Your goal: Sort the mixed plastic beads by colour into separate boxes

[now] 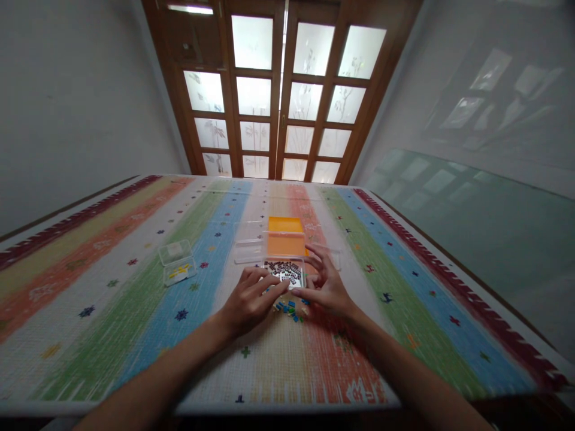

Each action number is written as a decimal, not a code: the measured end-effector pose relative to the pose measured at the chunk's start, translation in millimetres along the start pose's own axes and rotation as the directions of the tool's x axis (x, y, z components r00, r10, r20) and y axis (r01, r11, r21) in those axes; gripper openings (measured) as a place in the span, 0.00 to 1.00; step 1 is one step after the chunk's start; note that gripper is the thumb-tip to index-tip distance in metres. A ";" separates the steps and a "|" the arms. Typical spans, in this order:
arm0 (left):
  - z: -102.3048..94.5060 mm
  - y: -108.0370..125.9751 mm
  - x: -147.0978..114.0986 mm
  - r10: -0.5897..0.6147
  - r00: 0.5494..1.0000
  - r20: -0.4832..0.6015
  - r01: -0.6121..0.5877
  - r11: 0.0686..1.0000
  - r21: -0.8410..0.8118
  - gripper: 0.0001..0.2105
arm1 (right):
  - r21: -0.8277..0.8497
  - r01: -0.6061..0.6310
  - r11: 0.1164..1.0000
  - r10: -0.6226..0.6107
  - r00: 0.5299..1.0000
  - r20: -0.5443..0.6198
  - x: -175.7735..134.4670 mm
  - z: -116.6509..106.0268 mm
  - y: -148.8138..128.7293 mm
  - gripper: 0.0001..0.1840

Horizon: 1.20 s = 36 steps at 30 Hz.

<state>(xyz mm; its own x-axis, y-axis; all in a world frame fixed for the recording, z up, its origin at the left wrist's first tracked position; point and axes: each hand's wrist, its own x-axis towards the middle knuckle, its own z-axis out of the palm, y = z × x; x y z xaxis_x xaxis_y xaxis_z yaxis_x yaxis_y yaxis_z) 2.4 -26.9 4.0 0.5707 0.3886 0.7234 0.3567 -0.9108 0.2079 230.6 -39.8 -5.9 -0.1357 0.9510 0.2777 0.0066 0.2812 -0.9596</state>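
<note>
A small clear plastic box [304, 276] filled with tiny dark pieces [287, 270] lies between my hands. My left hand [251, 297] reaches over its near left side, fingers bent and thumb and fingertips together at the pieces; whatever is between them is too small to make out. My right hand [330, 288] curves round the box's right side, its thumb at the near corner and its upper fingers apart. Just below the hands, loose blue and green toy bricks [290, 308] lie scattered on the cloth, partly hidden by the fingers.
Behind the box stands an open orange box [286, 225]. Clear plastic trays [248, 251] lie beside it. Farther left is an open clear case [179, 272] with yellow pieces. A striped tablecloth [179, 353] covers the table, with walls on both sides and glazed doors [278, 90] beyond.
</note>
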 end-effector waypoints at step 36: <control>-64.9 -91.4 -57.3 -0.196 0.979 0.054 0.135 0.827 0.546 0.13 | -0.260 0.060 0.964 -0.028 0.992 0.125 -2.2 -15.6 -26.3 0.31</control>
<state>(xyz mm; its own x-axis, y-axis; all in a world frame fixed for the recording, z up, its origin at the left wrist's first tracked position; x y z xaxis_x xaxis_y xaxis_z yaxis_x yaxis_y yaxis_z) -110.8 25.1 -13.7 0.5290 0.5662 0.6321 0.7757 -0.6247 -0.0897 246.1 -47.3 19.5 -0.2590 0.9191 0.2970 0.2561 0.3618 -0.8964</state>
